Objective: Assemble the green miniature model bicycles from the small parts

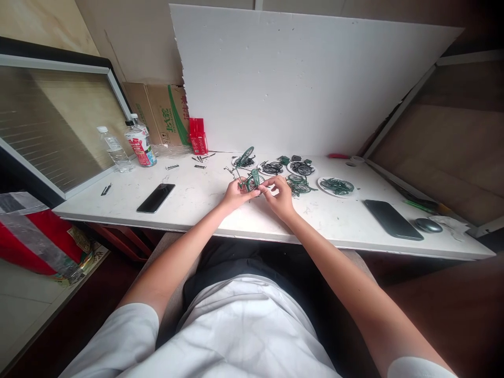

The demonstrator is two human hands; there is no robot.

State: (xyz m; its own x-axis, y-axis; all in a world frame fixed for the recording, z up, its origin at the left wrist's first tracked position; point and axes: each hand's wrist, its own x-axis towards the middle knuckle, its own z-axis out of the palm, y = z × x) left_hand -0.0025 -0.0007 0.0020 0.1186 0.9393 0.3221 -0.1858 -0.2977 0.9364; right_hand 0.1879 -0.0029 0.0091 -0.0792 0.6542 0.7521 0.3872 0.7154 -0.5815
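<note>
A small dark green model bicycle [252, 180] is held just above the table, near its front middle. My left hand [237, 194] is closed round its lower left side. From the right, my right hand [277, 195] pinches at the rear wheel with thumb and forefinger. Whether a tiny part sits between those fingertips I cannot make out. Just beyond my right hand lie more green bicycle parts [300, 185]. Behind the model, plates hold a green wheel piece [245, 157], black parts [271, 167] and black wheels [302, 168].
A plate of green frames [337, 186] stands to the right, before a dark phone-like slab [392, 219] and a mouse [428, 225]. Leftward are a phone [156, 198], bottles [140, 144] and a red box [198, 136]. A white board [307, 79] rises behind the table.
</note>
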